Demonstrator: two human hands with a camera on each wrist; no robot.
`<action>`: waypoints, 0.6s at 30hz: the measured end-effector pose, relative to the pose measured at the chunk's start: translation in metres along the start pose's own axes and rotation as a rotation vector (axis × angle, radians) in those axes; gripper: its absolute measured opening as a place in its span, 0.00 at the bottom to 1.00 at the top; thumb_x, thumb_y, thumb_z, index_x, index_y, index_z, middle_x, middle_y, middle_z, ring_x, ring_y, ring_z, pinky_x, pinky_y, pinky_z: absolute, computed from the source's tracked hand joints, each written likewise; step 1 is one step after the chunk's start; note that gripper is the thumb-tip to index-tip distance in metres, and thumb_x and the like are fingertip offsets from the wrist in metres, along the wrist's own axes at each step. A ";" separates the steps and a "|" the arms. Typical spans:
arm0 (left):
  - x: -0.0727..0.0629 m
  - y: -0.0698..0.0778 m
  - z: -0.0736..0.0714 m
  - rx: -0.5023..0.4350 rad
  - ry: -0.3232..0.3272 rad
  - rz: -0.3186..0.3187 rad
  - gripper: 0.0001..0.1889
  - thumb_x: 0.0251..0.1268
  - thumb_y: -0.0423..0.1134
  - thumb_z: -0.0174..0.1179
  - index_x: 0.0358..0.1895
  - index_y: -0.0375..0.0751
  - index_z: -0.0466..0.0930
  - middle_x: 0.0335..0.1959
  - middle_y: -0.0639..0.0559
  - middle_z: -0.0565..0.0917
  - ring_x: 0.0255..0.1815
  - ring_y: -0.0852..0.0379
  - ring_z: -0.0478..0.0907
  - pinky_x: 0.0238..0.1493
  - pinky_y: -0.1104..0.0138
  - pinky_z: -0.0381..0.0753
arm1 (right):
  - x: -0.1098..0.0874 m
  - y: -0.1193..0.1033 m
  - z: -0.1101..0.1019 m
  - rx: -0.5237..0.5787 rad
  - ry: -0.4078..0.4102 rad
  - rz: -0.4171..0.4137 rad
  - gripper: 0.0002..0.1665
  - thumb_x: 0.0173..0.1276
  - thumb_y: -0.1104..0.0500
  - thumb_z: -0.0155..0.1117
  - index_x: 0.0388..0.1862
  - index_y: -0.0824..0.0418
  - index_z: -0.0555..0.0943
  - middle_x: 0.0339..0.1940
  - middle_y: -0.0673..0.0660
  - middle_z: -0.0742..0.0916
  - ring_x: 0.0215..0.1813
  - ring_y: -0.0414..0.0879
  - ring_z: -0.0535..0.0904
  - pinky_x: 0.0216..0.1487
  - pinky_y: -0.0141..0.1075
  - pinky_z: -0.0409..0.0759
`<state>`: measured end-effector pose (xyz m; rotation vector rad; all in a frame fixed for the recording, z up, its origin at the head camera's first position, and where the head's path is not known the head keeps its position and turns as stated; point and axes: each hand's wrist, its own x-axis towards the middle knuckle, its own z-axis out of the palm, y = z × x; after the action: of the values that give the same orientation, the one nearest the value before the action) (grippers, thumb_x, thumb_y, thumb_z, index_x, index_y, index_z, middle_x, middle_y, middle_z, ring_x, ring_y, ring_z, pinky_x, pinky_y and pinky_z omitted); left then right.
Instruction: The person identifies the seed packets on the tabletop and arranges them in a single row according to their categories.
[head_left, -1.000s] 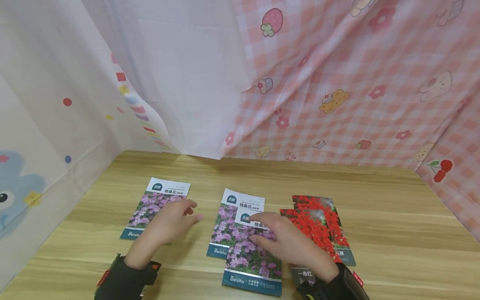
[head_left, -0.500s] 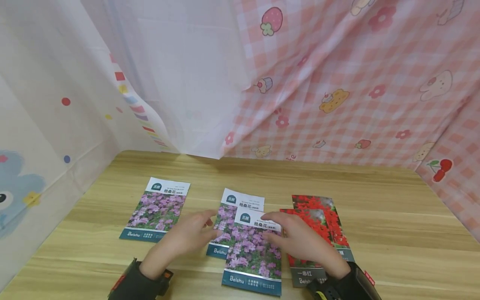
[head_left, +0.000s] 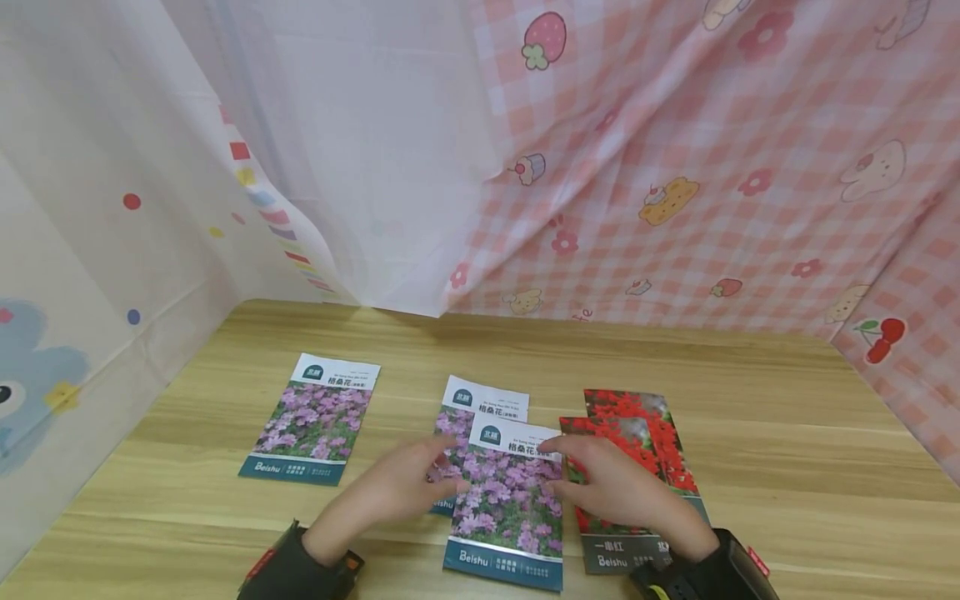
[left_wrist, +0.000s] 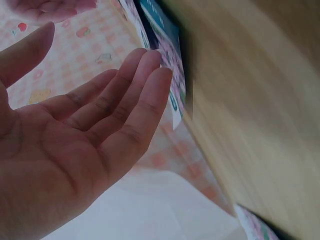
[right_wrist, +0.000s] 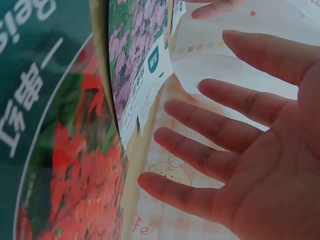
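Note:
In the head view a seed packet with purple flowers (head_left: 506,508) lies at the front middle, overlapping a second purple-flower packet (head_left: 487,398) behind it. My left hand (head_left: 405,483) hovers at its left edge, fingers loosely bent and thumb apart; the left wrist view shows a bare palm (left_wrist: 65,150). At its right edge is my right hand (head_left: 611,479), over the front red-flower seed packet (head_left: 615,546). In the right wrist view the fingers (right_wrist: 210,120) are spread with nothing between them. Behind the front red packet, partly covered, lies another red-flower packet (head_left: 678,450).
A third purple-flower packet (head_left: 311,421) lies alone at the left of the wooden table (head_left: 787,467). A pink checked cloth (head_left: 720,167) and a white cloth (head_left: 375,167) hang along the back, with a printed white cloth (head_left: 90,250) at the left.
My left hand has moved right, from over the lone left packet to the front purple packet's left edge. My right hand has shifted slightly right. The packets lie where they were.

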<state>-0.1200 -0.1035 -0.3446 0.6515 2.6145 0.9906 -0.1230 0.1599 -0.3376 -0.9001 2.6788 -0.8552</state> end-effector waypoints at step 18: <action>0.000 0.006 0.013 -0.040 -0.003 -0.067 0.33 0.59 0.47 0.59 0.62 0.28 0.62 0.48 0.37 0.76 0.48 0.41 0.74 0.48 0.49 0.73 | -0.007 0.001 0.003 0.054 -0.227 -0.009 0.26 0.64 0.55 0.61 0.57 0.69 0.73 0.23 0.50 0.80 0.15 0.32 0.60 0.23 0.26 0.67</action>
<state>-0.1130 -0.0922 -0.3504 0.5523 2.5891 1.0185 -0.1169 0.1637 -0.3406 -0.9363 2.4488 -0.7722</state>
